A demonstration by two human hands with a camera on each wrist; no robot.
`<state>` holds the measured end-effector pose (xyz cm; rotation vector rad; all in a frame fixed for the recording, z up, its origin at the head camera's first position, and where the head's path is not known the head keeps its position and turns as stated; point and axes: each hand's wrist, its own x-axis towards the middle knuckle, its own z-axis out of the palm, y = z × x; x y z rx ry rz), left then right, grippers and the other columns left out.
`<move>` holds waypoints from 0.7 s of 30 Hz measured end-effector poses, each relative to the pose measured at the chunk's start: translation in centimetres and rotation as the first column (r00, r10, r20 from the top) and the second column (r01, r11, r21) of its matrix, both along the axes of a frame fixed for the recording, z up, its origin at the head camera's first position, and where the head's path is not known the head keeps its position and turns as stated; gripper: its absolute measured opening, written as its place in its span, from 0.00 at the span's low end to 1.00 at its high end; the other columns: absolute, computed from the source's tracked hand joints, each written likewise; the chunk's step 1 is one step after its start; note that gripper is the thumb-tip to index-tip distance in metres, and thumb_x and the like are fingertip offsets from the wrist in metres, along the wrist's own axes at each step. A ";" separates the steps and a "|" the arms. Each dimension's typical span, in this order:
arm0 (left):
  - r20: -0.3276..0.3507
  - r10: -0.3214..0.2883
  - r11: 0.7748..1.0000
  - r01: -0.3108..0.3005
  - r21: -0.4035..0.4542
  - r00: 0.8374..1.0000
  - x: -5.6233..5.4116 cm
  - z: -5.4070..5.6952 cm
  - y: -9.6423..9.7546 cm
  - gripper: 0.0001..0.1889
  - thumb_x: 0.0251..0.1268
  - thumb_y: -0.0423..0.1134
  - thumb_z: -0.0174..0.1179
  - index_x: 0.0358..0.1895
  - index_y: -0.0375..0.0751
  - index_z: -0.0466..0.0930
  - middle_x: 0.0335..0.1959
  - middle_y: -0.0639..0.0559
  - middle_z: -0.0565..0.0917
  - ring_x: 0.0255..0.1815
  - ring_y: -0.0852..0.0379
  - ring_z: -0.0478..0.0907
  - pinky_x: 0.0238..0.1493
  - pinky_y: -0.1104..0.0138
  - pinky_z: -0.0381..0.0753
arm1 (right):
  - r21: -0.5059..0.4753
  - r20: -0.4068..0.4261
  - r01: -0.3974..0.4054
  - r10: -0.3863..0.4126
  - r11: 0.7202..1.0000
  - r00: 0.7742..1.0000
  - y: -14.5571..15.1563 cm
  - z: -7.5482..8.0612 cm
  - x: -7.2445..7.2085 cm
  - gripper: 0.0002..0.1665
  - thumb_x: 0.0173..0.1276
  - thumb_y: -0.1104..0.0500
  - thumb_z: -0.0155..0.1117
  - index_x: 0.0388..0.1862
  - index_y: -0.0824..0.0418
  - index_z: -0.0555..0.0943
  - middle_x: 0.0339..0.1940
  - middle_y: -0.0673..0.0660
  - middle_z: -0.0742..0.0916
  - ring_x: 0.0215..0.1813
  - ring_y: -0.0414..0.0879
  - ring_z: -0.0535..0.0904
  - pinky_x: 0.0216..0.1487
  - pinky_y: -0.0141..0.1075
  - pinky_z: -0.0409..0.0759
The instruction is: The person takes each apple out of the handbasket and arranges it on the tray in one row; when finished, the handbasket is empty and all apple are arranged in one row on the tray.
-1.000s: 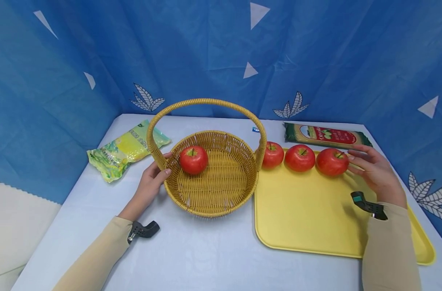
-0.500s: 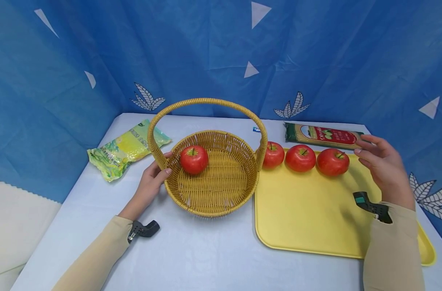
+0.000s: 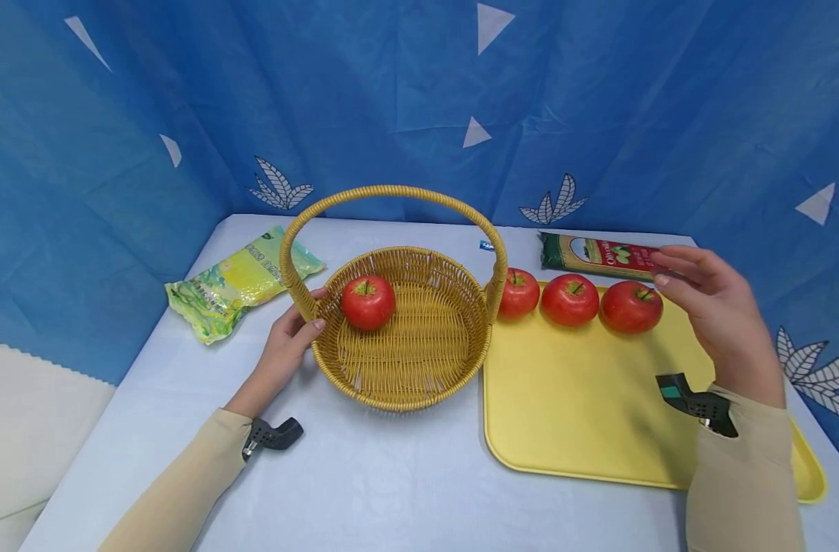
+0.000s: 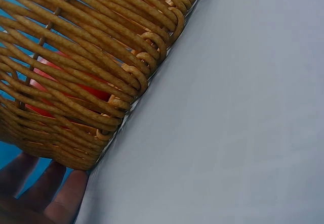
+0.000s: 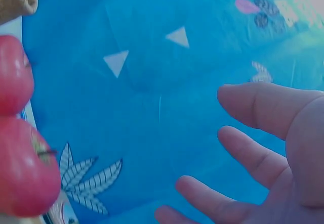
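Note:
A round wicker basket (image 3: pixel 419 360) with a tall arched handle stands on the white table. My left hand (image 3: pixel 288 341) grips its left rim, thumb over the edge near the handle's foot; the fingers show against the outer wall in the left wrist view. One red apple (image 3: pixel 368 303) sits inside, at the left. Three more lie in a row along the far side of a yellow tray (image 3: pixel 571 406): the left apple (image 3: pixel 519 295) partly behind the handle, a middle apple (image 3: pixel 570 300) and a right apple (image 3: pixel 631 307). My right hand (image 3: pixel 726 318) hovers right of that last apple, fingers spread, holding nothing.
Behind the tray lies a long green-and-red packet (image 3: pixel 599 255), its right end hidden by my right hand. A green-yellow bag (image 3: pixel 243 284) rests left of the basket. A blue curtain (image 3: pixel 392 92) hangs along the table's back and sides.
My right hand has drawn off the right apple, back and to the right, then come slightly left again over the packet's end. The left hand and basket have stayed put.

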<state>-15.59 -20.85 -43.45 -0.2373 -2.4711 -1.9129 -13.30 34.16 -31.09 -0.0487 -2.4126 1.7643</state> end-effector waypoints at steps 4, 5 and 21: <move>-0.004 0.002 1.000 -0.002 -0.011 1.000 0.0 0.0 0.0 0.26 0.78 0.36 0.52 0.76 0.44 0.66 0.80 0.46 0.65 0.77 0.46 0.65 0.62 0.82 0.70 | 0.017 -0.047 -0.057 0.058 0.998 0.997 -1.4 0.3 0.2 0.26 0.76 0.63 0.60 0.70 0.52 0.75 0.58 0.36 0.82 0.59 0.30 0.74 0.50 0.13 0.76; -0.003 0.005 1.000 -0.005 -0.013 1.000 0.0 0.0 0.0 0.26 0.78 0.36 0.52 0.76 0.44 0.65 0.80 0.46 0.65 0.77 0.46 0.65 0.62 0.82 0.70 | -0.003 -0.063 -0.082 0.082 0.997 0.995 -1.8 0.4 0.3 0.25 0.75 0.64 0.60 0.70 0.53 0.75 0.59 0.37 0.82 0.60 0.31 0.75 0.51 0.14 0.76; 0.004 0.009 1.000 -0.009 -0.016 1.000 0.0 0.0 0.1 0.27 0.78 0.36 0.51 0.77 0.45 0.65 0.80 0.47 0.65 0.76 0.49 0.66 0.63 0.82 0.70 | 0.231 -0.036 -0.558 0.580 0.797 0.814 -11.6 4.5 1.8 0.24 0.71 0.70 0.63 0.66 0.64 0.77 0.58 0.47 0.85 0.56 0.38 0.84 0.51 0.28 0.86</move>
